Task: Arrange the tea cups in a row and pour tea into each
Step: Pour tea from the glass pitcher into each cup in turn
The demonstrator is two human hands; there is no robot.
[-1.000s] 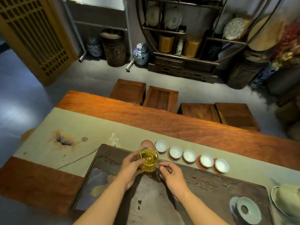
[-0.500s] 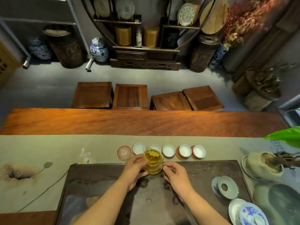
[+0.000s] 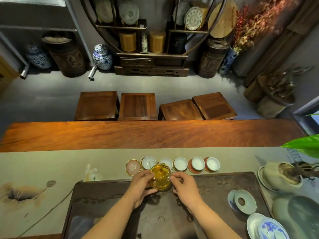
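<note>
A glass pitcher (image 3: pixel 160 177) of amber tea stands at the far edge of the dark stone tea tray (image 3: pixel 224 185). My left hand (image 3: pixel 140 186) cups its left side and my right hand (image 3: pixel 185 186) pinches its handle on the right. Just beyond it, several small white tea cups (image 3: pixel 180 163) stand in a row on round coasters on the beige runner (image 3: pixel 51 166). All look empty. One pink coaster (image 3: pixel 133 167) at the row's left end is bare. The pitcher's spout overlaps the two leftmost cups.
A pale lid (image 3: pixel 245 201) and a blue-and-white bowl (image 3: pixel 269 227) lie on the tray's right side. A potted plant (image 3: pixel 283 175) stands right of the tray, with a green leaf (image 3: pixel 303 144) above. Several wooden stools (image 3: pixel 138 106) line the table's far side.
The view has swung right and settled, so the cup row now runs level. Both hands stay on the pitcher, which has barely moved.
</note>
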